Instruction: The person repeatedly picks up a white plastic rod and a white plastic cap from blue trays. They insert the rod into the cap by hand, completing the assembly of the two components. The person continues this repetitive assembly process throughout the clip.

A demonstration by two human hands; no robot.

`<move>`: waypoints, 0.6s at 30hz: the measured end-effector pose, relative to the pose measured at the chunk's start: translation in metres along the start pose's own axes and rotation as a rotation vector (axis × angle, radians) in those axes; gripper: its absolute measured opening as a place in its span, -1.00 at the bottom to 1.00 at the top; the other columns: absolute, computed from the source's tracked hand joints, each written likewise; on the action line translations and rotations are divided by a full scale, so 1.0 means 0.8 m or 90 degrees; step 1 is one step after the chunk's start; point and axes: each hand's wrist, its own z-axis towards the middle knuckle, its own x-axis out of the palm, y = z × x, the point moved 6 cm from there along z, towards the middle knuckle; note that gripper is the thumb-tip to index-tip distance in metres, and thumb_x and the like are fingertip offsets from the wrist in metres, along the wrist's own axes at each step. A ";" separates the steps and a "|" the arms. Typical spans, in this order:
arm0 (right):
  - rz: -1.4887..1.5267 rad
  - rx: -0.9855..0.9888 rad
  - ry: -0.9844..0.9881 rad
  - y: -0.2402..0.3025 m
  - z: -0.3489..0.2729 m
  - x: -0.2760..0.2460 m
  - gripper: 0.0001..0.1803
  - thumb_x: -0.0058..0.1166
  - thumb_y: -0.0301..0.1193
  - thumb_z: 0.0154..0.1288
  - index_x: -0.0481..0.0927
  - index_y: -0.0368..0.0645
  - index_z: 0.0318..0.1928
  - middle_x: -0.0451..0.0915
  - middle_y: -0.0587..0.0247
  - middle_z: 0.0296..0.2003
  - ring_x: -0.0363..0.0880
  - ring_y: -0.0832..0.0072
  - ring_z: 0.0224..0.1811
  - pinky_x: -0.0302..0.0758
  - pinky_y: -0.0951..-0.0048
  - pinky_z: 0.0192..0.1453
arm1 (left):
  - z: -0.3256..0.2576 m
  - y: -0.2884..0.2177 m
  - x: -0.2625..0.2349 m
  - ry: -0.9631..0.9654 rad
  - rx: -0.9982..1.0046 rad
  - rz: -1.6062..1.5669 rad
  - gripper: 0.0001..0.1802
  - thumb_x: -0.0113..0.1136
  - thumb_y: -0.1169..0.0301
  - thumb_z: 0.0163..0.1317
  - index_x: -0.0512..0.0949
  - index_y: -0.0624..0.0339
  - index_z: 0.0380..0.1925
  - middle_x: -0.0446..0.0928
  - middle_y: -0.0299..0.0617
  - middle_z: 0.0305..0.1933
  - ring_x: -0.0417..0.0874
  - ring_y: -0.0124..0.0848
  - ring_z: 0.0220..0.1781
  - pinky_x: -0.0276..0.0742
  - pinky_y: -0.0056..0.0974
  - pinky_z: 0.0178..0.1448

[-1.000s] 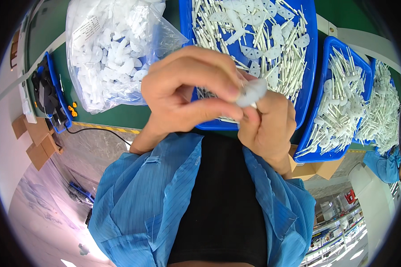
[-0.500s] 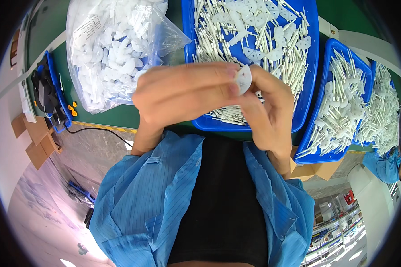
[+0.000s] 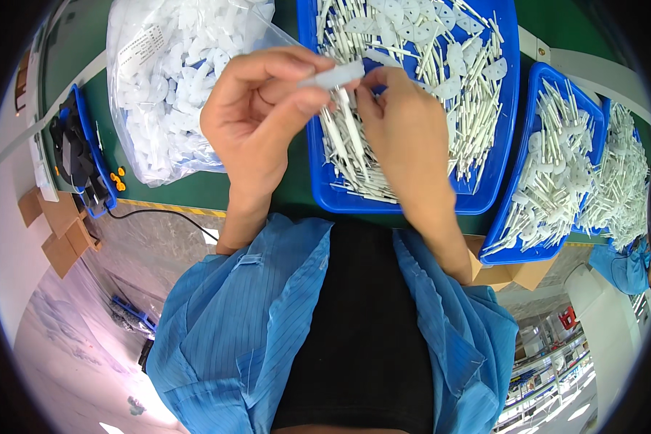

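Observation:
My left hand (image 3: 257,116) pinches a small white plastic piece (image 3: 334,75) between thumb and fingers, over the near left corner of a blue tray (image 3: 488,184). My right hand (image 3: 405,130) meets it from the right and grips the same piece at its end, with a thin white stick (image 3: 351,126) hanging down from it. The tray is heaped with white sticks and flat white teardrop-shaped parts (image 3: 441,65).
A clear bag of white plastic parts (image 3: 166,87) lies at the left on the green bench (image 3: 195,192). Two more blue trays of assembled white sticks (image 3: 557,173) sit at the right. A small blue bin with black items (image 3: 79,155) stands far left. Cardboard boxes are below the bench.
Both hands have moved up and away from my body, over the tray. The white piece now lies sideways between the fingertips, with a stick hanging from it.

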 end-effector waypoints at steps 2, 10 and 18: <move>0.071 0.052 0.121 -0.010 0.004 -0.007 -0.83 0.15 -0.44 0.26 0.55 -0.34 -0.27 0.64 -0.12 -0.42 0.64 -0.10 -0.39 0.56 0.06 -0.26 | 0.002 0.003 -0.002 -0.017 -0.028 0.009 -0.75 0.22 0.67 0.27 0.49 0.42 -0.05 0.63 0.13 -0.08 0.74 -0.22 -0.07 0.67 -0.32 -0.02; -0.096 -0.003 -0.060 -0.006 -0.012 -0.024 -0.83 0.15 -0.43 0.30 0.52 -0.30 -0.22 0.65 -0.09 -0.37 0.66 -0.04 -0.39 0.60 0.11 -0.33 | 0.005 0.005 0.000 -0.055 -0.078 0.050 -0.77 0.20 0.58 0.33 0.55 0.43 -0.03 0.68 0.08 -0.11 0.74 -0.35 -0.16 0.67 -0.36 -0.08; -0.179 0.053 0.070 -0.015 -0.031 -0.043 -0.89 0.12 -0.45 0.31 0.52 -0.24 -0.27 0.65 -0.05 -0.43 0.67 0.03 -0.47 0.61 0.13 -0.40 | 0.001 0.006 0.003 -0.010 -0.070 0.135 -0.75 0.20 0.41 0.38 0.57 0.39 -0.06 0.62 0.00 -0.05 0.76 -0.12 -0.13 0.72 -0.29 -0.13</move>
